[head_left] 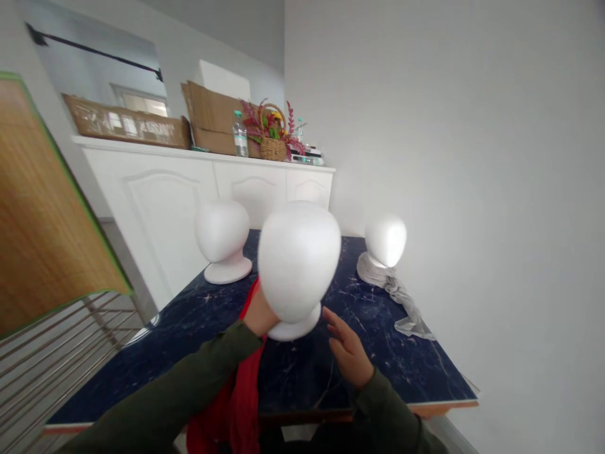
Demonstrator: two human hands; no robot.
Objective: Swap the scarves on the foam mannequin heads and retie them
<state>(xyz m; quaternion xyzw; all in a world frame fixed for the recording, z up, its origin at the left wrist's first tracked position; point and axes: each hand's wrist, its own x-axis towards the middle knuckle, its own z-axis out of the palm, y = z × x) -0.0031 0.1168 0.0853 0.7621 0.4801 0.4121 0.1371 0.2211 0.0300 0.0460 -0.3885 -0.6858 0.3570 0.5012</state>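
Note:
A smooth white foam mannequin head (299,261) on a round base stands at the middle of the table. My left hand (261,313) reaches behind its neck on the left side, and its fingers are hidden there. A red scarf (246,391) runs beside and under my left wrist and hangs over the table's near edge. Whether those fingers grip it cannot be seen. To the right of the base is my right hand (350,353), open, with its fingers extended near the base and nothing in them.
Another white mannequin head (222,233) stands at the back left. A third head (385,239) at the right has a grey scarf (401,302) around its base. The dark blue marbled table (189,334) meets a wall. Left is a metal rack (61,353); behind, a white cabinet (161,202).

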